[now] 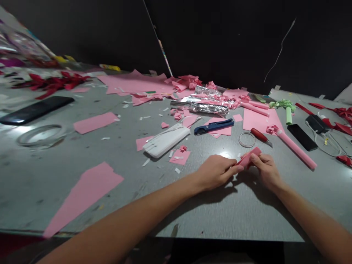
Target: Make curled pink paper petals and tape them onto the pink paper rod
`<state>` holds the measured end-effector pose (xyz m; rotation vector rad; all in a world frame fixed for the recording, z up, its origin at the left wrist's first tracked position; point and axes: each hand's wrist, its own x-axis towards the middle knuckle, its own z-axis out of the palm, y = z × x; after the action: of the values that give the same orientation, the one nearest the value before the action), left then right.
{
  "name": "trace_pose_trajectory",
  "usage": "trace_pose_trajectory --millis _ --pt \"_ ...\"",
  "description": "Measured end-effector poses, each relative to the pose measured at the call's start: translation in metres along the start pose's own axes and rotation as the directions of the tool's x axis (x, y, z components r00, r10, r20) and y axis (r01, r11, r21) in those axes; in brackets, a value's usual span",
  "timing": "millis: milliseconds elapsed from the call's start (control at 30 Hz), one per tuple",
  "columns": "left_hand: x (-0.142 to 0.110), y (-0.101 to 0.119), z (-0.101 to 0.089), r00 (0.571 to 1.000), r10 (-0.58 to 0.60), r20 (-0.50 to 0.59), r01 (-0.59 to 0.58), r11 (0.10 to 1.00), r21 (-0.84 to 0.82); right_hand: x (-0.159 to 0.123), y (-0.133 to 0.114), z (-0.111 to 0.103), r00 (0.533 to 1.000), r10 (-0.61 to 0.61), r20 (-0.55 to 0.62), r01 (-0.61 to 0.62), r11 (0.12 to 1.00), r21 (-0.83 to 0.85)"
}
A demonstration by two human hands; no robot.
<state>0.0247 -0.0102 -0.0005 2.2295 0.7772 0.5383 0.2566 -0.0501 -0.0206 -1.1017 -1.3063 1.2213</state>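
Observation:
A small folded piece of pink paper (247, 157) is held between my two hands, just above the grey table. My left hand (217, 171) pinches its left end between thumb and fingers. At its right end my right hand (265, 169) grips the paper, thumb on the near side. Beyond the hands lie a roll of tape (247, 140) and a red-handled craft knife (261, 137). To the right rests a rolled pink paper tube (297, 149) with a crumpled tip. A small pink square with a paper rosette (180, 157) sits to the left of my left hand.
A white power bank (166, 140) and a dark blue cutter-like tool (214, 127) lie mid-table. Crumpled foil (209, 109) and pink scraps spread behind them. Phones (302, 137) lie at right and far left. A large pink paper piece (84, 196) reaches the front edge (132, 234).

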Motion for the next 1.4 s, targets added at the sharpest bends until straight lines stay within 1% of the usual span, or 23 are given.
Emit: trace_pose_trajectory --millis 33,67,133,167,200,267,367,433,500,567,667,867,1067,1133,1267,1400 --pt "0.0 0.001 -0.005 0.999 -0.002 -0.032 0.003 1.0 0.02 -0.001 -0.001 0.0 1.0 0.022 0.022 -0.021 1.0 -0.012" --pt "-0.001 0.002 -0.009 0.997 -0.01 -0.077 0.011 1.0 0.003 -0.002 -0.003 0.0 0.997 0.052 0.063 -0.051 0.998 -0.028" --pt "0.0 0.005 -0.016 0.986 -0.038 -0.16 0.02 0.994 -0.11 -0.005 -0.008 0.001 0.978 0.115 0.172 -0.105 0.992 -0.068" --pt "0.0 0.007 -0.018 0.982 -0.053 -0.181 0.019 0.983 -0.185 -0.006 -0.011 0.003 0.965 0.137 0.226 -0.119 0.989 -0.089" --pt "0.0 0.008 -0.018 0.981 -0.066 -0.18 0.018 0.967 -0.256 -0.008 -0.014 0.005 0.951 0.15 0.269 -0.125 0.986 -0.109" --pt "0.001 0.009 -0.015 0.989 -0.077 -0.123 0.028 0.933 -0.36 -0.009 -0.018 0.009 0.932 0.146 0.331 -0.107 0.985 -0.132" --pt "0.001 0.009 -0.006 0.996 -0.083 -0.042 0.058 0.903 -0.426 -0.01 -0.022 0.012 0.908 0.121 0.402 -0.075 0.989 -0.127" --pt "0.0 0.009 -0.002 0.995 -0.095 -0.036 0.069 0.893 -0.445 -0.01 -0.023 0.013 0.89 0.122 0.439 -0.076 0.99 -0.123" --pt "-0.001 0.011 0.001 0.993 -0.11 -0.048 0.077 0.889 -0.451 -0.009 -0.022 0.013 0.882 0.137 0.451 -0.085 0.987 -0.134" --pt "-0.001 0.011 0.003 0.99 -0.128 -0.067 0.085 0.891 -0.446 -0.009 -0.022 0.014 0.887 0.148 0.438 -0.088 0.984 -0.154" --pt "-0.001 0.01 0.004 0.983 -0.147 -0.114 0.083 0.895 -0.439 -0.009 -0.023 0.015 0.894 0.156 0.42 -0.094 0.982 -0.165" --pt "0.0 0.008 0.006 0.965 -0.164 -0.205 0.055 0.89 -0.453 -0.007 -0.026 0.016 0.886 0.154 0.438 -0.094 0.983 -0.156" --pt "0.0 0.009 0.009 0.955 -0.214 -0.207 0.101 0.886 -0.452 -0.006 -0.018 0.015 0.897 0.175 0.406 -0.13 0.982 -0.136" --pt "0.0 0.008 0.01 0.951 -0.223 -0.214 0.096 0.871 -0.481 -0.007 -0.019 0.015 0.9 0.177 0.399 -0.131 0.981 -0.14" --pt "0.001 0.009 0.01 0.934 -0.258 -0.246 0.084 0.831 -0.55 -0.009 -0.02 0.017 0.89 0.184 0.417 -0.13 0.979 -0.156" --pt "0.002 0.01 0.012 0.921 -0.259 -0.292 0.066 0.841 -0.537 -0.01 -0.014 0.016 0.9 0.203 0.386 -0.163 0.977 -0.136"
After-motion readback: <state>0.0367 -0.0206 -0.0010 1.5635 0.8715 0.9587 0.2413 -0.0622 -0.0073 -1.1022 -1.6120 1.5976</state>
